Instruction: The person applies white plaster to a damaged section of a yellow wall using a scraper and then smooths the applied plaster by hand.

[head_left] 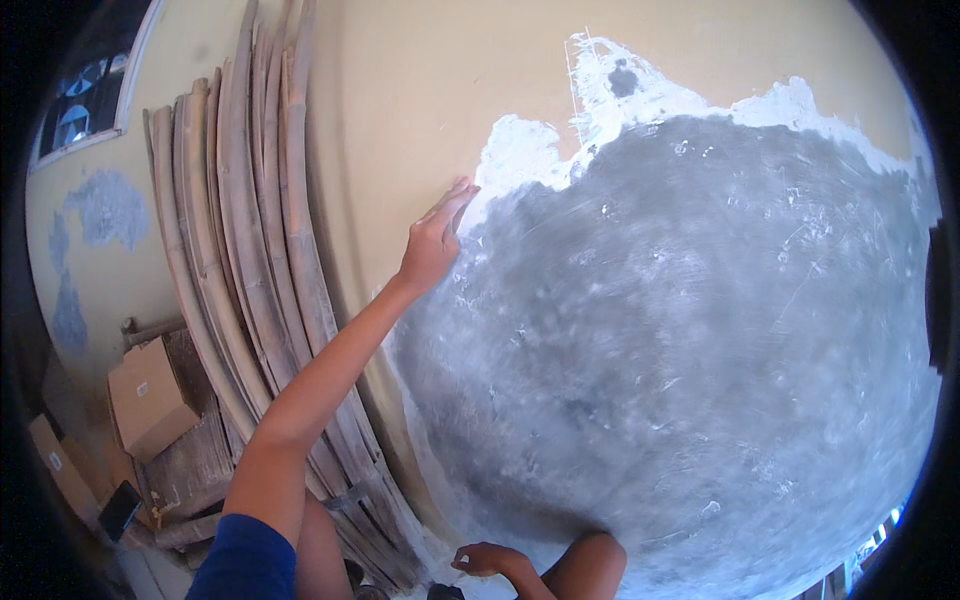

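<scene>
Left hand [432,245] is up on the wall now, arm stretched long, fingers [458,195] straight and pressed together, flat against the surface, holding nothing. It sits right at the left edge of the big grey plaster patch [680,330], just where the grey meets the white filler border [520,150] and the bare yellowish wall [420,90].

Down at the bottom edge, the right hand [488,560] hangs low in front of the patch's lower part, fingers curled inward. Whether they grip something I cannot tell; a dark object [445,592] shows just beneath, cut off by the frame.

Now the risks. If that grey coat is not yet set, I'd say a flat palm dragged across it could smear or dent the surface and pull grey into the white edge. The white edging at the top looks thick and ragged, so a careless brush might flake bits off.

Look to the left: a stack of long wooden planks [250,230] leans on the wall just beside the outstretched arm, its foot near the person's elbow. A backward swing of that elbow could, I judge, knock the stack and send it sliding. Below sit a cardboard box [148,395] and rough timber, cluttered ground for a stretched, one-armed lean; a lost footing seems the real hazard.
</scene>
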A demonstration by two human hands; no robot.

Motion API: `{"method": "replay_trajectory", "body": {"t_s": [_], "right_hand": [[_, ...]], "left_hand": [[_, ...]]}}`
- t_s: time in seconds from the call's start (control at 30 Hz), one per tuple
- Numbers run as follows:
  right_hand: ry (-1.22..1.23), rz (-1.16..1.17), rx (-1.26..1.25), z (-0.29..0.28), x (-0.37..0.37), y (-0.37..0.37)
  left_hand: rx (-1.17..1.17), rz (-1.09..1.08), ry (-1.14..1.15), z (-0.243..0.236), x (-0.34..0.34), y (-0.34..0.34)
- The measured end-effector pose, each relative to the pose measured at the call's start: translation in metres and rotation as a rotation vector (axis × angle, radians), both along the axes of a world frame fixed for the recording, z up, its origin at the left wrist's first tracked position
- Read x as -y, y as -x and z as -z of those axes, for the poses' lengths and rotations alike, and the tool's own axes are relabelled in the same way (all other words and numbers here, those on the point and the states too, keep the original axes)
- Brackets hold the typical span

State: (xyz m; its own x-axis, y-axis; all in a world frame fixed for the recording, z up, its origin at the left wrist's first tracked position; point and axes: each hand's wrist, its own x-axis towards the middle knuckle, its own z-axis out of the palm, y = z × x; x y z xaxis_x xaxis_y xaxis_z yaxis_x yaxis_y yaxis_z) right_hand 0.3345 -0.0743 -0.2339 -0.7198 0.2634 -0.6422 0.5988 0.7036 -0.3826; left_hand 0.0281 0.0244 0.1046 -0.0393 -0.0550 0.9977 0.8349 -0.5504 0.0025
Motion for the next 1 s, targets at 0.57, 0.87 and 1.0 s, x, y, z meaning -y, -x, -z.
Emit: {"method": "replay_trajectory", "body": {"t_s": [0.57,0.87,1.0], "right_hand": [[-0.010,0.068,-0.007,0.010,-0.004,-0.006],[0.015,-0.017,-0.077,0.012,-0.004,-0.001],[-0.012,0.010,-0.081,0.012,-0.003,-0.003]], "left_hand": [[-0.054,-0.046,0.061,0.001,-0.004,0.000],[0.716,-0.209,0.029,0.036,-0.041,0.069],[0.721,-0.042,-0.049,0.008,-0.043,0.021]]}}
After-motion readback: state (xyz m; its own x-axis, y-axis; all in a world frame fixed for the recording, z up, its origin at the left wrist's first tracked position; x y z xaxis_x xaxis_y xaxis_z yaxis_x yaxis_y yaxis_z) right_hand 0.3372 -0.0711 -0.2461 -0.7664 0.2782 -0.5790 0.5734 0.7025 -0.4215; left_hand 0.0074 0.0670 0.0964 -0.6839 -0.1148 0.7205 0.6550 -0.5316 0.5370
